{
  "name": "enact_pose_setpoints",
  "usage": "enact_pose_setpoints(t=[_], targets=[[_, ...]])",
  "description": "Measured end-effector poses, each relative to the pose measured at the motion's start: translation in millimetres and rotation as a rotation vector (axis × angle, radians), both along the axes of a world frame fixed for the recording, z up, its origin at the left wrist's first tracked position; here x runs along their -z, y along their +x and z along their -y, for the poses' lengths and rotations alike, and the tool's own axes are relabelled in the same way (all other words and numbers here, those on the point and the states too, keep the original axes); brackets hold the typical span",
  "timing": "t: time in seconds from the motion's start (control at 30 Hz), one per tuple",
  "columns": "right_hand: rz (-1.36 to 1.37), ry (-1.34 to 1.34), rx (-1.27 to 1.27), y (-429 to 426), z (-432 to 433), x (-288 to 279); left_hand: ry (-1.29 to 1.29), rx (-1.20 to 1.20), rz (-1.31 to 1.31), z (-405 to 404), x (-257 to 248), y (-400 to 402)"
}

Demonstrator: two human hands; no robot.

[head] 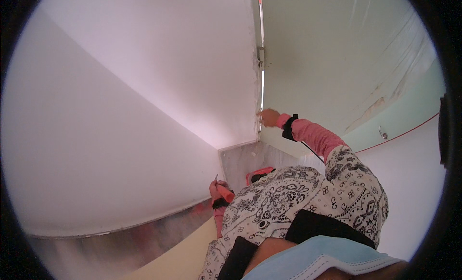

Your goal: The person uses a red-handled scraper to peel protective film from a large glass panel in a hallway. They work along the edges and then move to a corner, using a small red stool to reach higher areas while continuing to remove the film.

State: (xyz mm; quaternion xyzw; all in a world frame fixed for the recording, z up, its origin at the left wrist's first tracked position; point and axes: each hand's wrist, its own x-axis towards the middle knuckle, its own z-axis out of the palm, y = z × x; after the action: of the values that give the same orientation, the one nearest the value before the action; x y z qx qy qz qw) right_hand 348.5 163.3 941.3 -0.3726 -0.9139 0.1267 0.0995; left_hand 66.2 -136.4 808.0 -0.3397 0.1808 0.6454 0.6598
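My left hand is low beside my body, closed around a tool with an orange-red handle and a short thin metal tip pointing up. My right hand is raised at arm's length to the edge where the white wall meets the pale green door. Its fingertips are at or close to the rough edge of the wall; the hand is slightly blurred, and whether it holds something small cannot be told. A metal hinge sits in the bright gap above it.
A metal handle is fixed on the green door at the right. A grey, marbled floor shows below the wall corner. A red and black object lies there, partly hidden by my patterned clothing. A pale yellow panel stands at the lower left.
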Motion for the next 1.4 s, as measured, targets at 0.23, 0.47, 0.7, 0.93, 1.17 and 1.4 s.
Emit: enact_pose_setpoints(t=[0.23,0.47,0.7,0.93,1.17,1.4], targets=[[-0.595,0.368,0.522,-26,-68,-104,-0.043,-0.001,-0.231,-2,-7,10],[-0.238,0.615,0.587,-24,-81,-128,-0.004,0.013,-0.096,-2,11,1],[-0.176,0.657,0.626,-21,-100,-129,-0.118,-0.037,-0.131,-7,7,9],[-0.418,0.618,0.571,-21,-105,-124,-0.129,-0.002,-0.137,-6,-5,12],[-0.227,0.482,0.320,-11,-56,-94,-0.037,-0.008,-0.157,-7,-8,14],[-0.484,0.363,0.571,-13,-43,-93,-0.145,0.046,-0.286,-6,8,10]])
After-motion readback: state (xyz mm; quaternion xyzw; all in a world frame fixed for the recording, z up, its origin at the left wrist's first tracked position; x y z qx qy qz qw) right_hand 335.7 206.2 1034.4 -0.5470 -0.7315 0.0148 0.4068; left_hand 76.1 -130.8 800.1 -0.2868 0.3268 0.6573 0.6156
